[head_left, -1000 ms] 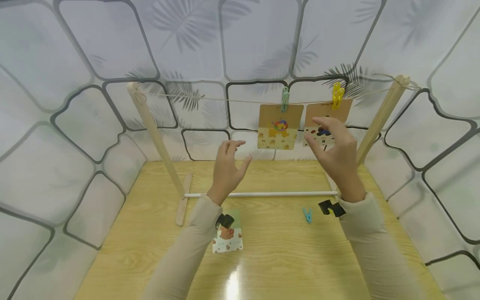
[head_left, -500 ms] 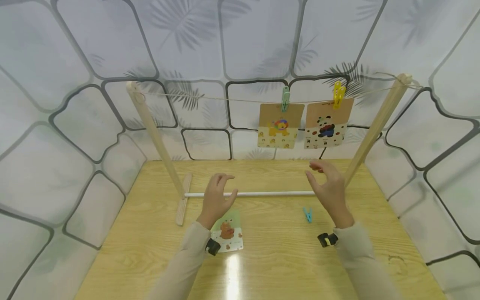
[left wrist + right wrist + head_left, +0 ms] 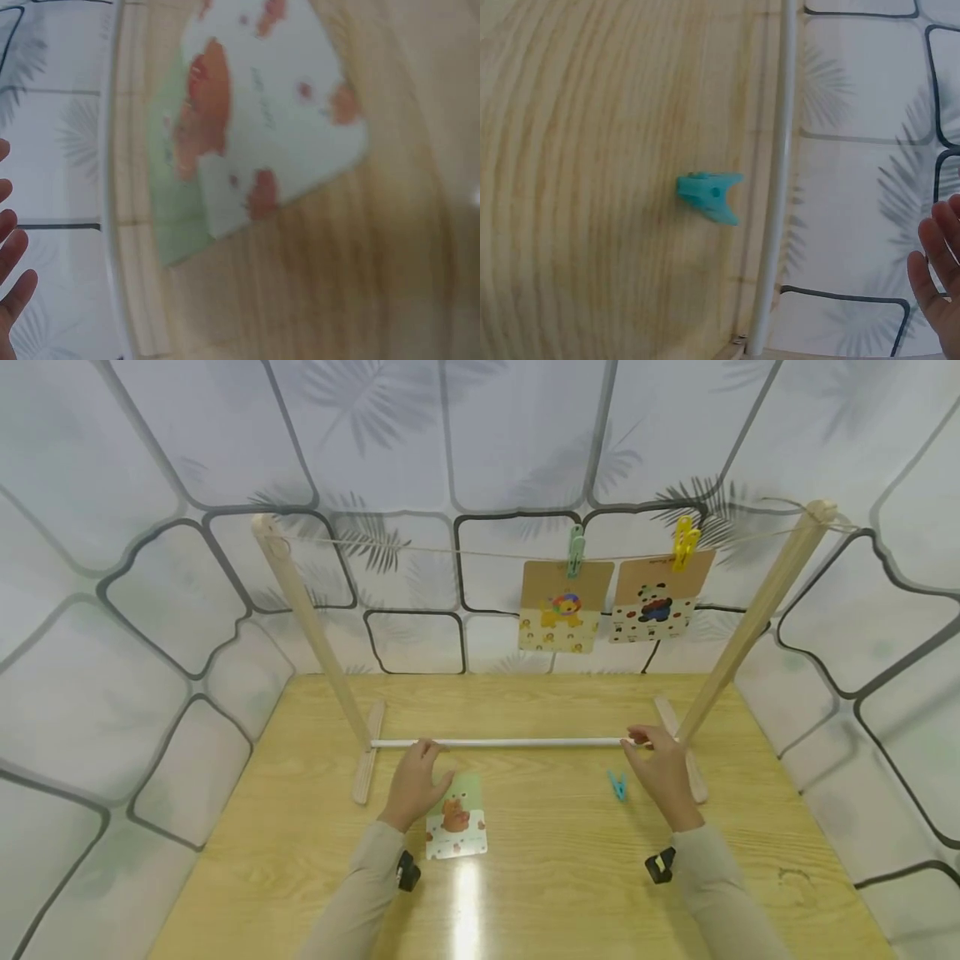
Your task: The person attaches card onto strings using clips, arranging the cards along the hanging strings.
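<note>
My left hand (image 3: 414, 785) hovers at the left edge of a green and white card (image 3: 456, 818) with a brown bear, which lies on the table. It holds nothing, fingers relaxed and thumb apart. In the left wrist view the bear card (image 3: 262, 112) fills the upper middle. On the right, my right hand (image 3: 663, 777) is beside a blue clothespin (image 3: 618, 786) lying on the table, its fingers loosely bent and holding nothing. The right wrist view shows the same clothespin (image 3: 709, 196) from above, with the fingers at the far right edge.
A string (image 3: 480, 553) runs between two wooden posts (image 3: 311, 631). From it hang a lion card (image 3: 562, 618) by a green clothespin (image 3: 576, 550) and a panda card (image 3: 656, 610) by a yellow clothespin (image 3: 684, 543). A white rod (image 3: 525, 743) joins the posts low down.
Both hands have come down from near the string toward the table, the left one to the bear card and the right one to the blue clothespin. The hanging cards stay on the string.
</note>
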Demonstrator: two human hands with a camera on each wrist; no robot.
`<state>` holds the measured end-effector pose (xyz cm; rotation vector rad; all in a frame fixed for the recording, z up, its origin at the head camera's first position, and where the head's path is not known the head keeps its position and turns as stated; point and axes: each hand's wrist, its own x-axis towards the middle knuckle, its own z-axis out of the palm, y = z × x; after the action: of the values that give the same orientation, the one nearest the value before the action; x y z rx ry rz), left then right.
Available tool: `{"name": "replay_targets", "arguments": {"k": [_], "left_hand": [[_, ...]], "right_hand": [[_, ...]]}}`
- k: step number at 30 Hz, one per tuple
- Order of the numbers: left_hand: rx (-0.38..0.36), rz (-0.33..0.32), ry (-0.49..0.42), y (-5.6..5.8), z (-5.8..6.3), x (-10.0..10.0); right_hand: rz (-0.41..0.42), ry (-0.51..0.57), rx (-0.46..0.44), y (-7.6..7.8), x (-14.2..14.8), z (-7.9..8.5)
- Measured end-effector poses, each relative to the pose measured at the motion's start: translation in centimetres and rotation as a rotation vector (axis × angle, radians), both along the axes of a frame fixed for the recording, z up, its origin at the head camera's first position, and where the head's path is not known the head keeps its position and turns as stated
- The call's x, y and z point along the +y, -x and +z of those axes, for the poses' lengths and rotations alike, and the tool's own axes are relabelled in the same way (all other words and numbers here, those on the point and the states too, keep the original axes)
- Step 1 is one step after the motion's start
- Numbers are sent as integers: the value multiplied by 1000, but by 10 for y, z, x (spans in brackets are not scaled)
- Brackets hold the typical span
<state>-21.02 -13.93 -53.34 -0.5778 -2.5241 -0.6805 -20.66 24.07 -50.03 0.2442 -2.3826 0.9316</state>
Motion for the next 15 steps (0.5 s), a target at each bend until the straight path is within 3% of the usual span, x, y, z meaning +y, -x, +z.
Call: {"name": "replay_targets", "arguments": {"k": [6,15], "left_hand": [[-72,-5,99,1,-16,-9],[-250,16,159,0,-34,-19]], "right_hand": [[-8,-6,-127,1,6,-19],[-48,-29,-265,7,11,-39]]}}
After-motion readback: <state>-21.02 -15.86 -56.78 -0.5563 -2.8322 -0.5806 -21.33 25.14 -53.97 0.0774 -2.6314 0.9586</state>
